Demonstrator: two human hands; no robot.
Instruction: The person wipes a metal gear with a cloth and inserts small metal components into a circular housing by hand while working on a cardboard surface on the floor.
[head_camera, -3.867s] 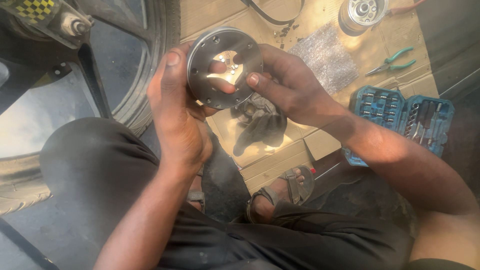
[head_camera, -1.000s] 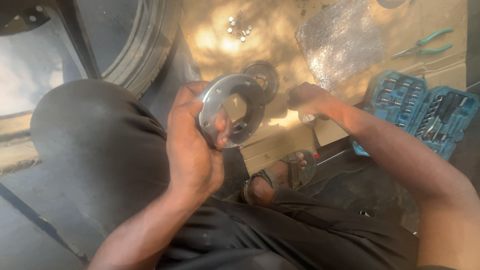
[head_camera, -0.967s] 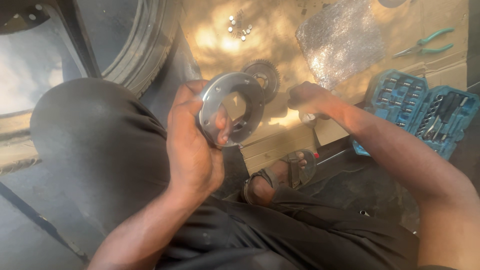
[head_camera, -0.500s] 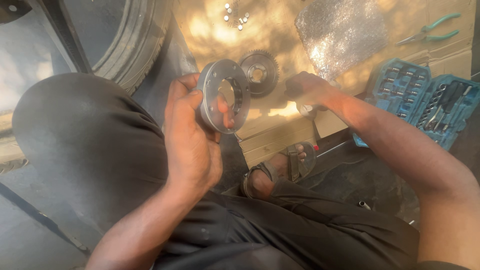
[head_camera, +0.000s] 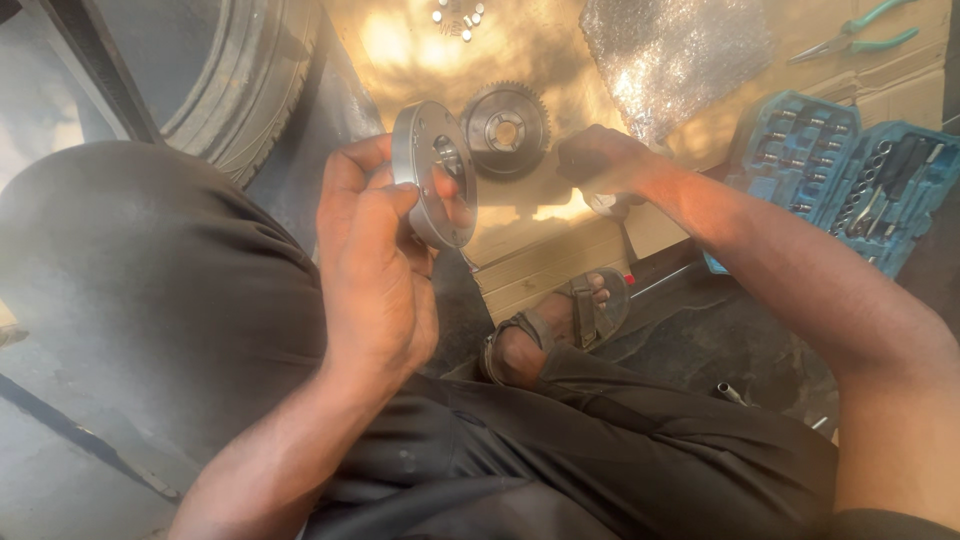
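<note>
My left hand (head_camera: 375, 270) grips a round grey metal disc with holes (head_camera: 432, 185) by its rim, held up on edge above my knee. Just beyond it a dark toothed gear (head_camera: 505, 130) lies flat on the cardboard (head_camera: 400, 50). My right hand (head_camera: 600, 160) is stretched out low over the cardboard to the right of the gear. Its fingers are curled downward, with something pale showing beneath them. What it grasps is hidden.
A tyre (head_camera: 240, 80) stands at the upper left. A sheet of bubble wrap (head_camera: 675, 55), green-handled pliers (head_camera: 850, 30) and several small bolts (head_camera: 458, 15) lie on the cardboard. An open blue socket case (head_camera: 840, 175) sits at right. My sandalled foot (head_camera: 560, 325) rests below.
My left hand has turned the disc from face-on to nearly edge-on and moved it left. The gear behind it is now uncovered. My right hand stays low by the cardboard.
</note>
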